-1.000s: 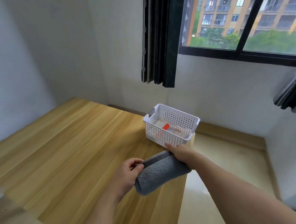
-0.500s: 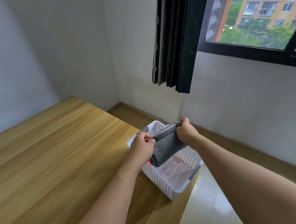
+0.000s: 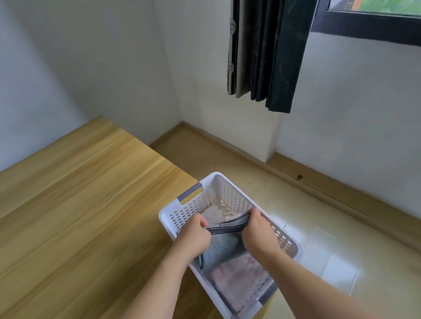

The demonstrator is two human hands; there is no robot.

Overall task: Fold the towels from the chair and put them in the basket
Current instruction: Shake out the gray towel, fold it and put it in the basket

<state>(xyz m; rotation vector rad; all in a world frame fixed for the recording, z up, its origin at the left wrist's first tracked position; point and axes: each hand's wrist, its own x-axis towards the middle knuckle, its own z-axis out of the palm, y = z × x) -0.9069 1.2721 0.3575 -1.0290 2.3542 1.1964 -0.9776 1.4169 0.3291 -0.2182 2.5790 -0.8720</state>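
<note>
Since the frame half a second back, our two hands have brought the folded grey towel (image 3: pixel 222 247) down from above the rim to inside the white basket (image 3: pixel 173 218), and our view has tipped lower, so the basket now fills the lower middle. We see our left hand (image 3: pixel 193 238) with fingers curled round the towel's striped end on the left, and our right hand (image 3: pixel 256 233) pinching the same dark-striped edge on the right; both grip it, with the band stretched between them. We find the towel's body hanging below our knuckles, within the basket walls and over a pinkish folded towel (image 3: pixel 239 278) that lies flat on the bottom; whether the grey one already touches it we cannot tell. A paler cloth (image 3: pixel 214 212) shows at the far end of the basket. We count one basket, two hands, and three cloths in it. The basket sits at the right edge of the wooden table (image 3: pixel 72 217), its far corner and right side jutting past the table over the floor (image 3: pixel 319 226). To our left the tabletop runs wide and bare toward the wall; to our right the floor lies open as far as the skirting. One dark curtain (image 3: pixel 266 45) hangs above, beside one window (image 3: pixel 380 8).
</note>
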